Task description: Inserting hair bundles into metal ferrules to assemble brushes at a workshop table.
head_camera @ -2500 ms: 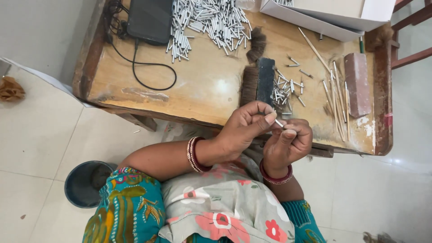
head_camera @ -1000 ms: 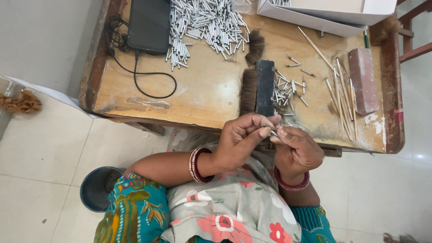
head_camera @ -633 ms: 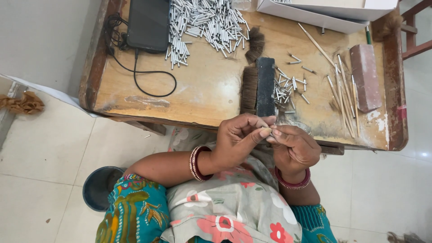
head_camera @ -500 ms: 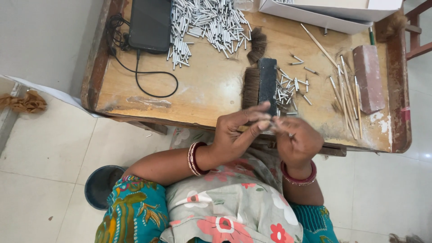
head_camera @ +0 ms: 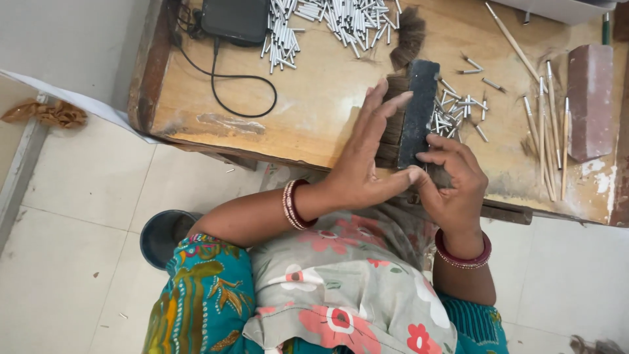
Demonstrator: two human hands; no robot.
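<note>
1. The left hand is laid flat, fingers released and spread, over the bundle of dark brown hair that lies on the wooden workbench; nothing is gripped by it, the bundle is only pressed down.
2. The bundle is held just left of the flat black block, touching its long edge; a second tuft of hair is seen just above the block's far end.
3. The right hand is curled at the near end of the block, finger and thumb pinched together on what looks like a small pinch of hair drawn from under it; the exact content of the pinch cannot be told.
4. The step in hand is judged to be the drawing of a small tuft out of the bundle while the rest is pinned.
5. A steady downward press from the left hand and a short, even pull by the right hand are called for next, so that only a few hairs are taken.
6. Small metal tubes are scattered just right of the block, and a larger heap of metal tubes lies beyond it.
7. Thin wooden sticks and a reddish block lie further right of the black block; a black box with a cable lies far left.
</note>
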